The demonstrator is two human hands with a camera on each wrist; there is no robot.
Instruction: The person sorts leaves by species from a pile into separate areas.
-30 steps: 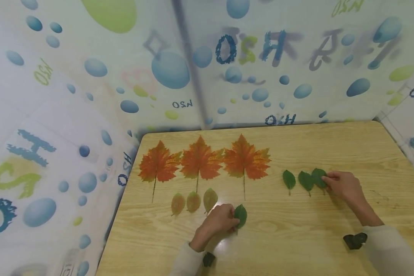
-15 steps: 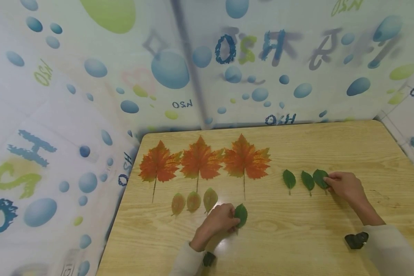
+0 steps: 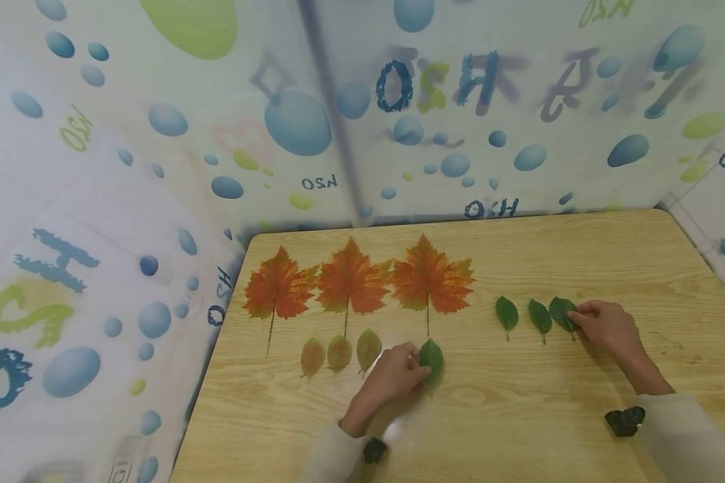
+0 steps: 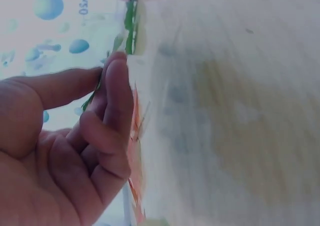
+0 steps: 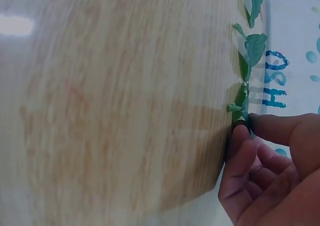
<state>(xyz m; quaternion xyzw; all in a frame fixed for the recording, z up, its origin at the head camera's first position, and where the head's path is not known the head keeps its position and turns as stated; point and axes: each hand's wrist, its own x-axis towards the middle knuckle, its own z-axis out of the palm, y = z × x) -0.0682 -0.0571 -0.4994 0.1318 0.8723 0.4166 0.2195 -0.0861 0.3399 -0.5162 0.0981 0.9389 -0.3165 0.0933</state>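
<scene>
My left hand (image 3: 393,372) pinches a green leaf (image 3: 431,359) by its left edge between thumb and forefinger. In the left wrist view this leaf shows edge-on, raised off the tabletop. To the right, my right hand (image 3: 607,329) pinches the right edge of another green leaf (image 3: 560,312), the last in a row. Beside it lie a middle green leaf (image 3: 540,315) and a left one (image 3: 507,313). In the right wrist view thumb and fingertips meet at the held leaf's edge, close to the wood. Left of my left hand lie three small yellow-brown leaves, the nearest one (image 3: 368,345) almost touching it.
Along the back left of the wooden table (image 3: 489,422) lie three large orange maple leaves, one at the left (image 3: 280,282), one in the middle (image 3: 352,278) and one at the right (image 3: 429,275). A bubble-patterned wall (image 3: 374,174) stands directly behind the table.
My left hand has moved up and to the right with its green leaf. The right hand has slid slightly right with its leaf, and the middle green leaf now lies apart from the left one.
</scene>
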